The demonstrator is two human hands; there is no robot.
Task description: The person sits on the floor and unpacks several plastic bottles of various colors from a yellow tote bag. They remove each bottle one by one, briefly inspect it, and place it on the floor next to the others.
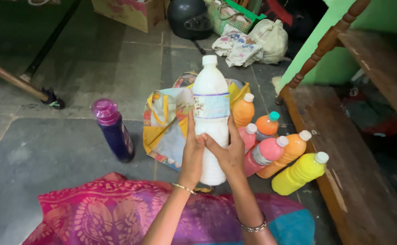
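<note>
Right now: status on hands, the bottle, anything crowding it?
Left hand and right hand both grip the white bottle, upright, cap on. Coloured bottles lie close on the right; purple bottle stands apart left.

You have one white bottle (pixel 211 104) and one purple bottle (pixel 113 130). Count three orange bottles (pixel 243 110) (pixel 267 125) (pixel 290 151), two pink bottles (pixel 248 136) (pixel 264 153) and one yellow bottle (pixel 299 173). One patterned bag (pixel 166 122) lies on the floor; one dark helmet (pixel 188 17) sits behind.

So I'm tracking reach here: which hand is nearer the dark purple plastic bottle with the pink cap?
Left. The left hand grips the white bottle's side facing the purple bottle; the right hand holds the far side.
</note>
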